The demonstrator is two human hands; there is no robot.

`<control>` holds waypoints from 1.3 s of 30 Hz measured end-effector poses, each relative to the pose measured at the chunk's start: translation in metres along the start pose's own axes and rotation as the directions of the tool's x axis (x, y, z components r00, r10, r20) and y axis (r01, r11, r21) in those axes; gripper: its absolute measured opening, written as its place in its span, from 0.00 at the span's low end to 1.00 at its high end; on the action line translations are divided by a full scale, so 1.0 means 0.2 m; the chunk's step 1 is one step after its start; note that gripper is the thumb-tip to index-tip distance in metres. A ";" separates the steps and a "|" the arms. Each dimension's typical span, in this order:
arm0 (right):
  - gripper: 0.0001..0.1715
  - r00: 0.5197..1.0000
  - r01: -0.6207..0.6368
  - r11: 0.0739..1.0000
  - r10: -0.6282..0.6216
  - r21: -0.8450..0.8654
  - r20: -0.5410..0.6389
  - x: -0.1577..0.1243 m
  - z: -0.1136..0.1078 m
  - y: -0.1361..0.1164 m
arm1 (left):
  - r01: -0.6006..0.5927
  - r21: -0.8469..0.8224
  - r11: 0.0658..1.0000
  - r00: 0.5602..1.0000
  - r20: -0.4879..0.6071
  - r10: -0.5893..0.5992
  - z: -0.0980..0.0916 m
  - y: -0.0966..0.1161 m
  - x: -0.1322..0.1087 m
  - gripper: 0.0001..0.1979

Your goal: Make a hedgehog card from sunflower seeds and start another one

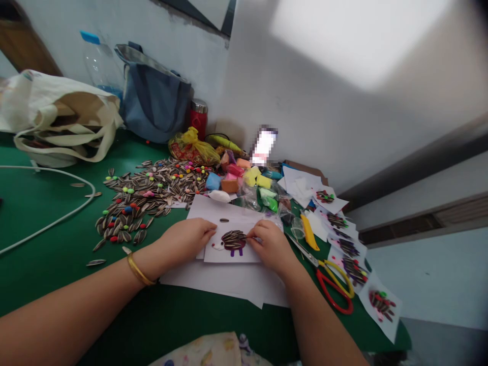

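A small white card (213, 254) bears a hedgehog figure (234, 243) with a pale face, a dark body, purple legs and striped sunflower seeds for spines. My left hand (190, 241) is closed at the card's left edge, fingertips pressed together; what they may pinch is hidden. At the hedgehog's rear end, the thumb and fingers of my right hand (270, 246) pinch a sunflower seed (247, 237), mostly covered by the fingertips. One loose seed (224, 220) lies above the hedgehog. Larger white sheets (213, 280) lie underneath the card.
Sunflower seeds (168, 185) with coloured pieces are heaped at left. Behind are clay blocks (229, 185), a yellow bag (194, 147) and a phone (264, 145). Scissors (335, 284), a yellow cutter (309, 233) and several finished cards (394, 305) lie right. A cable (76, 203) curves at left.
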State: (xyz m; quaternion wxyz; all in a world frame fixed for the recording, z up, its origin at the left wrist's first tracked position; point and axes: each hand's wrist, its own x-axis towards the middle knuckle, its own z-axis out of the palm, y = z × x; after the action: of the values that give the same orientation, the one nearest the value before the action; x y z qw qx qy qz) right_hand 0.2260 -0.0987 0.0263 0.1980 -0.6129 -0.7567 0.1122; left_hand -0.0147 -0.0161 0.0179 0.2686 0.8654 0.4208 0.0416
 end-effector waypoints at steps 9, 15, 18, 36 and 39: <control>0.05 0.999 0.033 0.995 -0.032 -0.092 0.008 0.01 0.01 -0.01 | -0.004 -0.029 1.000 1.000 0.007 0.004 0.00 0.01 -0.01 0.22; 0.06 0.999 0.032 0.997 -0.031 -0.069 0.010 0.00 0.01 0.00 | -0.003 -0.070 0.998 1.000 0.009 0.004 -0.01 0.00 0.00 0.22; 0.06 0.999 0.050 0.998 -0.050 -0.050 -0.012 -0.01 -0.01 0.02 | -0.011 -0.209 0.978 0.998 -0.063 -0.002 -0.02 0.02 -0.01 0.23; 0.11 0.964 0.227 0.951 -0.189 0.208 -0.187 -0.05 0.07 -0.26 | 0.357 -0.906 0.227 0.908 0.394 0.146 0.00 0.22 -0.12 0.35; 0.11 0.953 0.279 0.940 -0.246 0.198 -0.177 -0.05 0.06 -0.26 | 0.385 -0.898 0.212 0.892 0.421 0.163 0.00 0.22 -0.12 0.36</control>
State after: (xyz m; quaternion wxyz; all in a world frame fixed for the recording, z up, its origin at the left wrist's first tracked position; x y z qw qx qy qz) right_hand 0.1765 -0.1184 0.0352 0.3342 -0.4872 -0.7976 0.1217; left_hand 0.0006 -0.0567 0.0428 0.8356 0.4568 0.2937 0.0833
